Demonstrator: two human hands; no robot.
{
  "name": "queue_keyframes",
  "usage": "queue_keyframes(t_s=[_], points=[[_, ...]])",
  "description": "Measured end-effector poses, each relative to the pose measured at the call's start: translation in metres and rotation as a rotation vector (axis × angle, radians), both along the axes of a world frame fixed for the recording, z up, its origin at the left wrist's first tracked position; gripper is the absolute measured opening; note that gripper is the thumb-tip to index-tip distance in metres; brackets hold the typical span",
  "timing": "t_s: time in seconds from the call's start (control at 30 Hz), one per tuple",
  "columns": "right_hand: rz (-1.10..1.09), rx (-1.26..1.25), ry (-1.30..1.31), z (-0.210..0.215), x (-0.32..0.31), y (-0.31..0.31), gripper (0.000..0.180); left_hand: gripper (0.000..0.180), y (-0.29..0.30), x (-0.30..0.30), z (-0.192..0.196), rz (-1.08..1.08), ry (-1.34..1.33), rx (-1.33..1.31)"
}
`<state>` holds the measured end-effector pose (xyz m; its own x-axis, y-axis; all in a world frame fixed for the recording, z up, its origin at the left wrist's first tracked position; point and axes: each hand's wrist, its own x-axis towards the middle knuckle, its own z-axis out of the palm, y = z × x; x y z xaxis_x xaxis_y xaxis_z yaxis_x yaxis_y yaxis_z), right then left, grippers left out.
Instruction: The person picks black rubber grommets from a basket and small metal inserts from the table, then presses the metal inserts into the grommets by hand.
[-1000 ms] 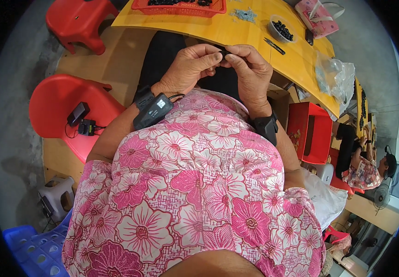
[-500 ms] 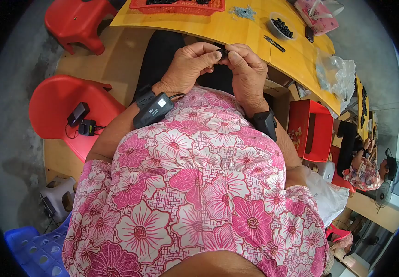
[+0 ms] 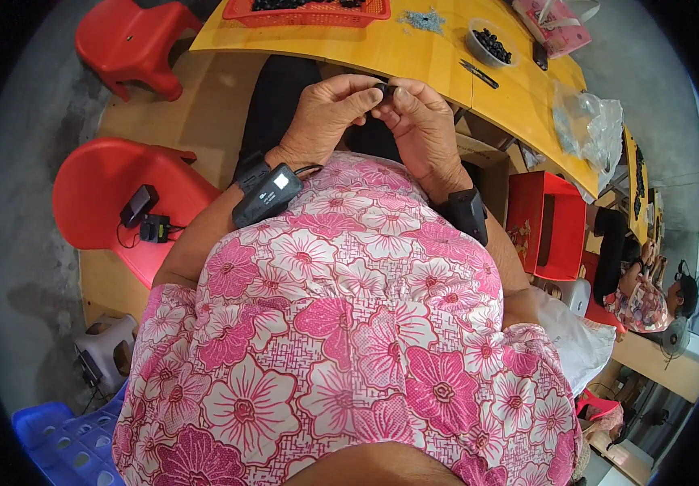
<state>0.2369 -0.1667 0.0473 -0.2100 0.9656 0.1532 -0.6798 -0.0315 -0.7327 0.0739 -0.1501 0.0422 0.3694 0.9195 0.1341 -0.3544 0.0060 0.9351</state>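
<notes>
Black piece: small dark part pinched between the fingertips of both hands, held above the lap, just near of the table edge; its exact shape is too small to tell.
Left hand: fingers curled, thumb and forefinger grasping the left side of the black piece.
Right hand: fingers bent, fingertips grasping the right side of the same piece; the two hands touch at the tips.
Change: over the last second the hands stay together in nearly the same spot, with only slight shifts of the fingers; the piece has not been put down, so the fingertip work on it seems ongoing.
Wrist bands: black device on the left wrist, another on the right wrist.
Yellow table: far of the hands.
Red tray: far left on the table, holding dark pieces.
Bowl: far right, with dark pieces.
Red stool: left, carrying a small black gadget.
</notes>
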Motion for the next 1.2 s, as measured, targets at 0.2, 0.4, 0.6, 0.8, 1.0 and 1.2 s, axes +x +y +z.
queue_keyframes(t_s=[0.2, 0.4, 0.6, 0.8, 1.0, 1.2], points=[[-0.002, -0.006, 0.034, -0.01, 0.0, 0.003, 0.017, 0.025, 0.001, 0.002, -0.002, -0.009, -0.015, -0.035], [0.015, -0.032, 0.056, -0.011, -0.001, 0.005, 0.02, 0.025, 0.004, 0.005, -0.005, 0.014, -0.066, -0.037], [-0.002, -0.027, 0.042, -0.012, -0.001, 0.005, 0.018, 0.024, 0.007, 0.005, -0.007, -0.008, -0.105, -0.059], [0.025, -0.05, 0.065, -0.008, 0.002, 0.004, 0.016, 0.024, 0.005, 0.009, -0.005, 0.011, -0.09, -0.047], [0.113, -0.077, 0.063, -0.005, 0.003, 0.005, 0.018, 0.022, 0.002, 0.012, 0.0, 0.048, -0.076, -0.018], [0.209, -0.167, 0.035, -0.003, 0.006, 0.006, 0.028, 0.019, 0.001, 0.013, 0.006, 0.055, -0.07, 0.018]])
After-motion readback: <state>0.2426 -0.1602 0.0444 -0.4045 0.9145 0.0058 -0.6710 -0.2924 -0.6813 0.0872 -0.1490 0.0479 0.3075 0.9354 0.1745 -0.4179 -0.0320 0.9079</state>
